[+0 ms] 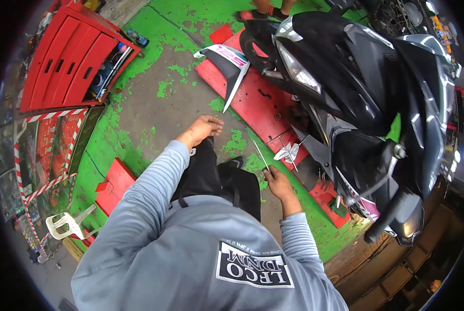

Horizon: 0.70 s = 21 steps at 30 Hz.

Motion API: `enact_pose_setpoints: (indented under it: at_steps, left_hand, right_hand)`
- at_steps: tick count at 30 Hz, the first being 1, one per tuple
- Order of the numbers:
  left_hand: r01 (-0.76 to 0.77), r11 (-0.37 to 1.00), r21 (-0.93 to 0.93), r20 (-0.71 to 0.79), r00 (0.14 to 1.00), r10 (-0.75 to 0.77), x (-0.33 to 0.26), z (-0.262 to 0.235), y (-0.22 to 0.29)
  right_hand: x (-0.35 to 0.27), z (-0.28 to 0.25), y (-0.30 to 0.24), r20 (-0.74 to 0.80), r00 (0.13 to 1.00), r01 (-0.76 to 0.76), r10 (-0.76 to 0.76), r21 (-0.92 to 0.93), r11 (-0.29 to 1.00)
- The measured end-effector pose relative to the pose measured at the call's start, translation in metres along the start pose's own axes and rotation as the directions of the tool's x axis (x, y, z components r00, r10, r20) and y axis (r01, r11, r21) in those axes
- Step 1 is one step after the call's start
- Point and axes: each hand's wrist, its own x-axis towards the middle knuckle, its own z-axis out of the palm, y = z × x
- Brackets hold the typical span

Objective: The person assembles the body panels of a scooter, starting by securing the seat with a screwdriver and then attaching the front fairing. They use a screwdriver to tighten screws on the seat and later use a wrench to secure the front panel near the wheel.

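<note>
My right hand [279,185] is closed around one end of a long thin metal rod [261,155], like a screwdriver's shaft; any handle is hidden in my palm. My left hand [204,129] is held over my leg with its fingers curled together, and whatever they may hold cannot be made out. To my right a black scooter [351,78] stands on a red lift platform [265,111]. A black and white body panel [229,65] with pink marks lies across the platform's edge. Beside the scooter's footboard are a T-handled wrench [288,154] and a crumpled white rag [286,152].
A red tool cabinet [61,65] with an open compartment stands at the far left. Nearer are a red-and-white striped frame [48,189], a white plastic chair [66,226] and a red ramp-like piece [117,181]. Another person's legs [270,8] show beyond the scooter. The floor's green paint is peeling.
</note>
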Motion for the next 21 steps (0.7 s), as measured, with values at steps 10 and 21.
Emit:
enact_pose_setpoints:
  at_steps: [10,21]
  left_hand:
    - [-0.179,0.224,0.958,0.148,0.977,0.151,0.269,0.046,-0.123]
    - [-0.476,-0.331,0.815,0.579,0.639,0.507,0.460,0.038,-0.264]
  right_hand:
    - [0.253,0.113,0.180,-0.150,0.989,-0.074,0.016,-0.388,0.919]
    - [0.411,0.177,0.254,-0.202,0.979,-0.113,0.006,-0.523,0.845]
